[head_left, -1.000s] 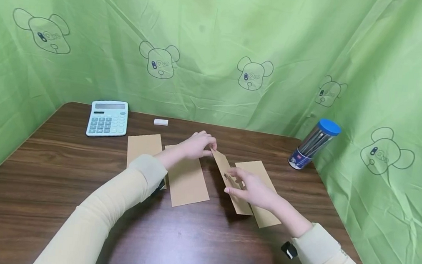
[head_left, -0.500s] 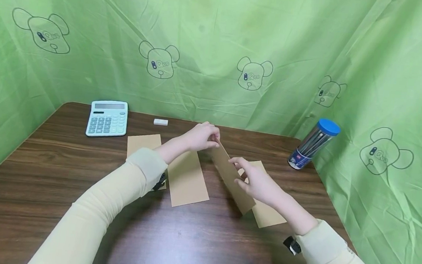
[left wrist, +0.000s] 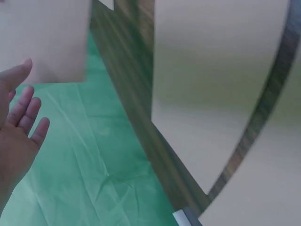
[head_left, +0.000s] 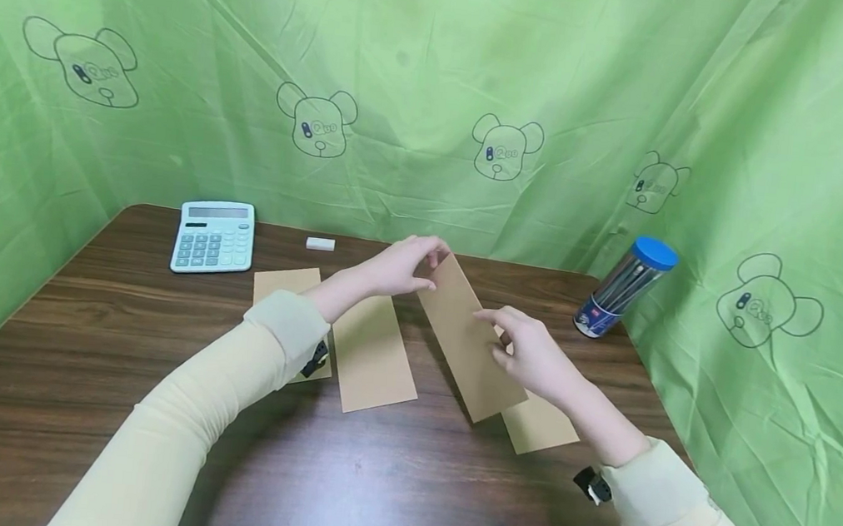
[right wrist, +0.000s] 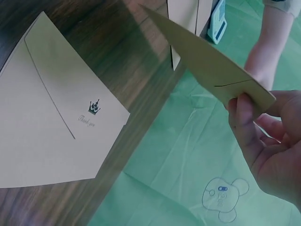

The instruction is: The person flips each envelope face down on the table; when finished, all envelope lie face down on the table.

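Observation:
A flat brown kraft paper card (head_left: pixel 460 341) is tilted up off the table, its plain face showing in the head view. At its far end my left hand (head_left: pixel 394 267) pinches the corner. Partway along the right long edge, my right hand (head_left: pixel 534 356) holds it; the right wrist view shows fingers (right wrist: pixel 242 106) over its marked face. Beneath it to the right lies a second card (head_left: pixel 539 424), mostly covered. Left of it another card (head_left: pixel 375 359) lies flat, and one more (head_left: pixel 280 284) is partly hidden by my left arm. "Thank you" and a crown mark a lying card (right wrist: pixel 61 146).
Back left on the wooden table (head_left: pixel 341 490) is a light blue calculator (head_left: pixel 213 236), with a white eraser (head_left: pixel 320 244) beside it. A blue-lidded tub of pencils (head_left: pixel 622 293) stands at the right edge. Green cloth (head_left: pixel 424 63) hangs around the table.
The raised card has turned about its long side, bringing its plain face into view instead of the printed one. My left hand has moved slightly back; my right hand has shifted right.

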`<act>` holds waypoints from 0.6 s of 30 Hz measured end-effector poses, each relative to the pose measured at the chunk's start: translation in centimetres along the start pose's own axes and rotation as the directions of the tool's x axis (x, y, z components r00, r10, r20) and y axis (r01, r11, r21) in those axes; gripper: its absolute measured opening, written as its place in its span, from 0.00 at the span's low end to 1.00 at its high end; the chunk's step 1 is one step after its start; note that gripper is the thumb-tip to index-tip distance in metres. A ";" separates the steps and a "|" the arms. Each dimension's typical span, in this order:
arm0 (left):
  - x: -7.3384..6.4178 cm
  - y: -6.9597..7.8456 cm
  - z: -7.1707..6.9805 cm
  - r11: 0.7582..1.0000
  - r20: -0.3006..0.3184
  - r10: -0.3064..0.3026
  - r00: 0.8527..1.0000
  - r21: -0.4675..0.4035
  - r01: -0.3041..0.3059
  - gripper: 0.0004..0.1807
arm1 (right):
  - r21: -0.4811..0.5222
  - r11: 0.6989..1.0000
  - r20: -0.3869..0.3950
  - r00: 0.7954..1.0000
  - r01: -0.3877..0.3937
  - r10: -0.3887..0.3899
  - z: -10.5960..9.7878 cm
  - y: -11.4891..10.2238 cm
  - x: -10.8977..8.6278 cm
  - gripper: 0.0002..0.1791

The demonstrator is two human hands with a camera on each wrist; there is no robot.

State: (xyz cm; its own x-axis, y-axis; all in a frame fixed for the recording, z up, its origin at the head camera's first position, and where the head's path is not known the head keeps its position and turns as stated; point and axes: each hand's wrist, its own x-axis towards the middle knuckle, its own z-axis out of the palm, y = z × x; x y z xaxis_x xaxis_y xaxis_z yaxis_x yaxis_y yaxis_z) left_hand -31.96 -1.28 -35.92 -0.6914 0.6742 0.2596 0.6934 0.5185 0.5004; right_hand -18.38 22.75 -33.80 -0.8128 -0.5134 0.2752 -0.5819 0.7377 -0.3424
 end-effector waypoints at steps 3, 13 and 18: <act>-0.4 -0.7 0.3 0.999 0.055 -0.038 0.998 -0.025 0.039 0.33 | 0.006 1.000 -0.017 0.999 -0.028 0.028 -0.3 0.3 -0.1 0.28; -1.0 -1.9 0.8 0.998 0.073 -0.036 0.997 -0.054 0.040 0.30 | 0.106 0.989 -0.044 0.994 -0.099 0.104 0.3 2.0 -0.8 0.29; -0.9 -1.9 0.7 0.998 0.038 0.007 0.999 -0.060 -0.005 0.30 | 0.196 0.971 -0.023 0.989 -0.139 0.146 1.2 3.1 -1.0 0.30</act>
State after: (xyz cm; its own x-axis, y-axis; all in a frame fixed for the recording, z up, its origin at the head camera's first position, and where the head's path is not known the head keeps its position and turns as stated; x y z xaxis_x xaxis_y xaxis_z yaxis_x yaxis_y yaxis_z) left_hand -32.52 -2.47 -37.70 -0.6783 0.6975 0.2312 0.6832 0.4829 0.5477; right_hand -19.35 25.04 -36.21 -0.8883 -0.3897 0.2431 -0.4573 0.7017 -0.5464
